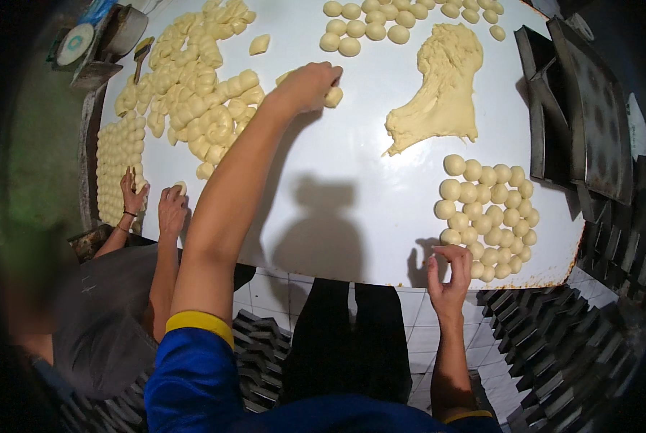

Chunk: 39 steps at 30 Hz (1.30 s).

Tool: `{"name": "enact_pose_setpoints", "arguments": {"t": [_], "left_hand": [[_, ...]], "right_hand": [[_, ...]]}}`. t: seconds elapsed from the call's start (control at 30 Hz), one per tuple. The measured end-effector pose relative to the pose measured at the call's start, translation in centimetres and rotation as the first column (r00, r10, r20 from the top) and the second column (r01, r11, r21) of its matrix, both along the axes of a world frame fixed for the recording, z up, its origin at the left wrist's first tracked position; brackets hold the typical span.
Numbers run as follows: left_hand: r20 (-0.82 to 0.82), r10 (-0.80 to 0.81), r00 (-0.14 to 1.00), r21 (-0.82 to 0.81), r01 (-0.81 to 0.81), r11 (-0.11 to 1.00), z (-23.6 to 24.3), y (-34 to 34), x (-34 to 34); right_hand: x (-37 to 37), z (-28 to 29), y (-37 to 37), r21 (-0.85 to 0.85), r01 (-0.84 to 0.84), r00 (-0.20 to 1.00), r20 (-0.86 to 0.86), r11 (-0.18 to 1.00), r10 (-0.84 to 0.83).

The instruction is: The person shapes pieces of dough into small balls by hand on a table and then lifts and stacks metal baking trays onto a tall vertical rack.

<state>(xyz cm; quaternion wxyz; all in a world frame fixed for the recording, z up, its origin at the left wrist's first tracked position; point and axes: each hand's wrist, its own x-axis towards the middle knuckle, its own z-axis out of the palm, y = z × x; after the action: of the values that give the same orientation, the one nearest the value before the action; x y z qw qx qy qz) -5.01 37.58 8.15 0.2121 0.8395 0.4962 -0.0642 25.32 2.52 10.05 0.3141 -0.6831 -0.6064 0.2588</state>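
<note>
One fisheye view looks steeply down from head height. It faces forward across the white counter [388,238], close above its near edge.

The left grip [312,85] meets a dough piece [334,97] above the table [359,155].

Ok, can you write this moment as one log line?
left hand: over a small dough piece, grip unclear | right hand: open, beside dough balls | big dough: lying on table

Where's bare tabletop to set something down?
Free: white tabletop between the person's bare left forearm and the round cream dough balls at lower right, reaching up to the stretched pale-yellow dough slab.
Crowded: upper left, heaped pale-yellow dough pieces; right edge, dark rectangular metal pans.
</note>
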Motion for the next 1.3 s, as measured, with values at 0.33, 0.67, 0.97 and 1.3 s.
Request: {"name": "enact_pose_setpoints", "arguments": {"t": [0.33, 0.67, 0.97, 1.3], "left_hand": [[0.739, 0.382, 0.555, -0.491, 0.055, 0.869, 5.2, -21.2, 5.5], [0.446, 0.889, 0.104, -0.749, -0.5, 0.435, -2.2, -32.6, -1.1], [0.373, 0.388, 0.843, 0.265, -0.497, 0.826, -8.3, -30.0, 4.0], [0.221, -0.235, 0.947, 0.474, 0.106, 0.874, 0.8, -23.9, 12.8]], "right_hand": [[-5.4, 1.9, 5.0, -0.26, -0.088, 0.522, -0.834, 0.962, -0.178], [-3.6, -1.1, 2.1, -0.384, 0.049, 0.748, -0.597, 0.922, -0.288], [-11.1, -7.9, 6.0, 0.039, -0.341, 0.927, 0.181, 0.939, 0.329], [-5.2, -9.4, 5.3, -0.223, -0.429, 0.903, -0.1, 0.875, 0.417]]}}
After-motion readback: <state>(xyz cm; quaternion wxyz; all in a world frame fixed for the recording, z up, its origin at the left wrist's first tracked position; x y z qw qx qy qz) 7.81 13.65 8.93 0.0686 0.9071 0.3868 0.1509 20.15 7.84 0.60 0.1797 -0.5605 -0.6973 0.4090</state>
